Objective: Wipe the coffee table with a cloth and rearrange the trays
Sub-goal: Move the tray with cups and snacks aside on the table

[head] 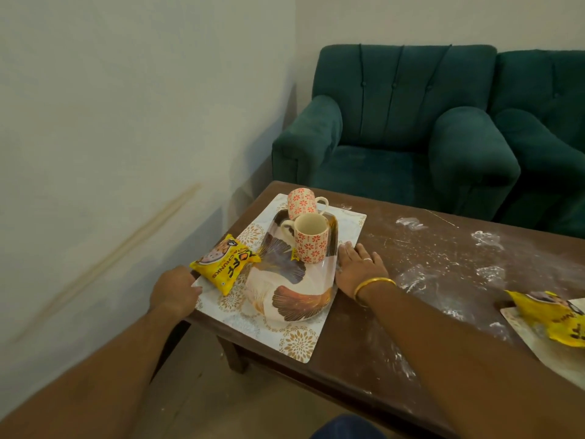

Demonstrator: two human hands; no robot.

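Observation:
A brown coffee table [421, 315] is smeared with white powder. At its left end lies a patterned placemat [294, 340]. On the placemat stands an oval leaf-printed tray [294, 299] carrying two red-flowered mugs [311, 239], and a yellow snack packet [223, 263] lies beside the tray. My left hand [175, 291] grips the placemat's left edge. My right hand [359, 269] lies flat, fingers straight, against the tray's right side at the placemat's edge. No cloth is in view.
Two green armchairs [405, 128] stand behind the table. A wall runs close along the left. At the right edge a second placemat [519, 321] holds another yellow packet [550, 315]. White powder patches [443, 258] cover the table's middle.

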